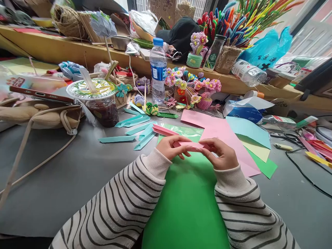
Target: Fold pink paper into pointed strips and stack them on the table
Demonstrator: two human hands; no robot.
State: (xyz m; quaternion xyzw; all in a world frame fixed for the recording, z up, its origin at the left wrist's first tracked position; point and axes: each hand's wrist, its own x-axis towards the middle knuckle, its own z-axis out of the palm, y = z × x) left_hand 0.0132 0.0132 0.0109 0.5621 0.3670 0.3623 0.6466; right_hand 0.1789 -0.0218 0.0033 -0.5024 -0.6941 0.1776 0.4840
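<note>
Both of my hands pinch a narrow folded strip of pink paper [191,145] above a large green sheet [193,204]. My left hand [172,147] has its end between thumb and fingers, and my right hand [220,152] grips the opposite end. Just beyond the left hand lies another folded pink strip [164,130], on a clear plastic packet [190,131]. To the left are several folded turquoise paper strips [135,121]. Large pink paper [233,152] spreads out on the right, beside turquoise, yellow and green sheets [250,133].
A lidded cup of dark drink [105,110] and a phone [41,92] on a stand are at the left. An upright water bottle [158,72] stands behind, near pipe-cleaner flowers [204,86]. Scissors [287,137] and a black cable [303,174] lie at the right.
</note>
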